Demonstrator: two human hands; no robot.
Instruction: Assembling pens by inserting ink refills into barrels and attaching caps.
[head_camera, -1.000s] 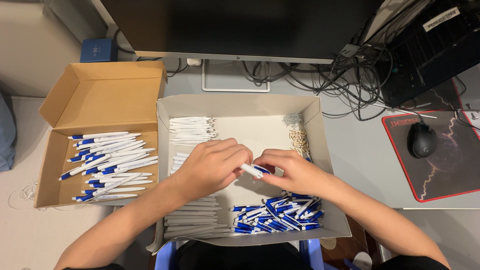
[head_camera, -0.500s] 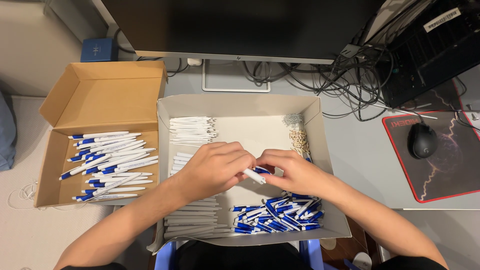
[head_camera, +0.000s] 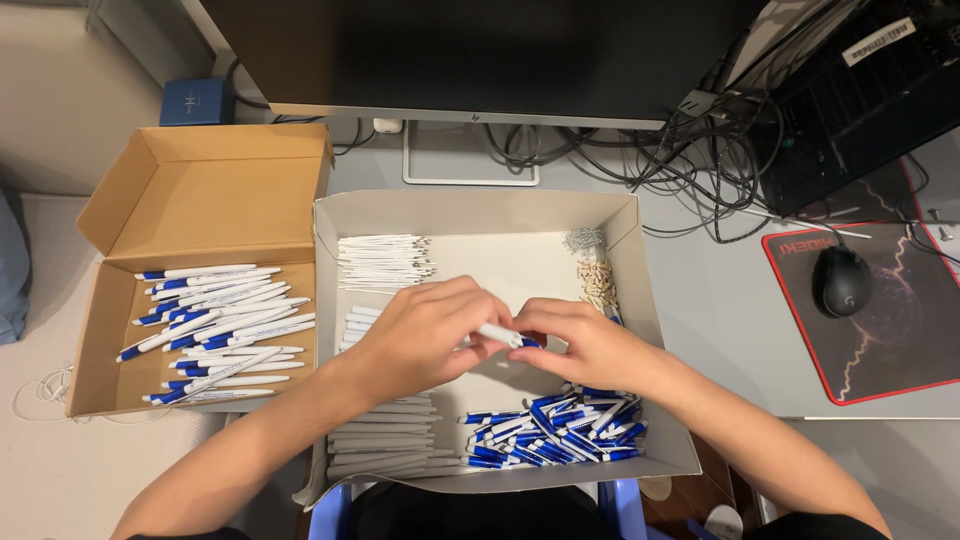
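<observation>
My left hand (head_camera: 425, 335) and right hand (head_camera: 590, 345) meet over the middle of the shallow grey tray (head_camera: 640, 250), at the centre of the frame. Between them I hold one white pen with a blue end (head_camera: 503, 336), lying almost level. My left fingers are curled closed around its white barrel, and my right fingertips pinch the blue end, thumb and forefinger drawn tight on it. Both hands hang just above the tray floor.

Below my right hand, in the lower right of the tray, lies a heap of blue-and-white clip pieces (head_camera: 555, 425). Below my left hand, in the lower left of the tray, a stack of plain white barrels (head_camera: 385, 445) lies in rows. Above my left hand, in the tray's upper left, sits a bundle of thin white refills (head_camera: 385, 262). In the upper right corner of the tray is a small pile of springs (head_camera: 584, 240), with small beige tips (head_camera: 600, 285) just below them.

To the left of the frame an open cardboard box (head_camera: 205, 195) holds finished blue-and-white pens (head_camera: 215, 325). A monitor (head_camera: 480, 50) fills the top. At the right edge, a black mouse (head_camera: 842, 280) rests on a red-edged mouse pad (head_camera: 900, 370).
</observation>
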